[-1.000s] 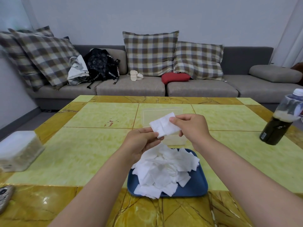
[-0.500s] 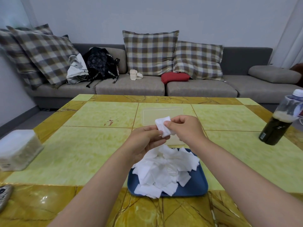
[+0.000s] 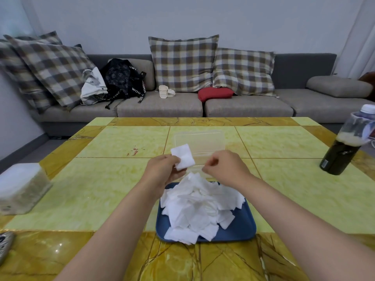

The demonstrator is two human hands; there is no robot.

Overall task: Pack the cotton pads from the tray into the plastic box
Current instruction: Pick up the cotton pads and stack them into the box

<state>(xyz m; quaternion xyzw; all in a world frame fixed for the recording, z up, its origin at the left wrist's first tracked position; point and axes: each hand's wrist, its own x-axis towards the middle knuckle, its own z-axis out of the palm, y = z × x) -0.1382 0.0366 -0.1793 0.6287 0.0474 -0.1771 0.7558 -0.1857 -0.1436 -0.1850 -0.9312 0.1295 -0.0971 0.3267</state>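
- Left hand [image 3: 162, 171]: pinches one white cotton pad [image 3: 182, 158] by its lower corner between thumb and fingers. The pad is raised above the table, in front of the near edge of the plastic box.
- Right hand [image 3: 227, 167]: fingers curled in, thumb against the fingertips. Nothing is visible in it. It is just beside the held pad and apart from it.
- Plastic box [image 3: 203, 138]: clear, stands on the table [image 3: 101, 179] directly beyond both hands. Its contents cannot be made out.
- Tray [image 3: 243, 228]: blue, at the near table edge below the forearms, and carries a loose heap of cotton pads [image 3: 196, 207].
- Dark bottle [image 3: 341, 153]: upright at the right edge.
- White container [image 3: 20, 185]: at the left edge.
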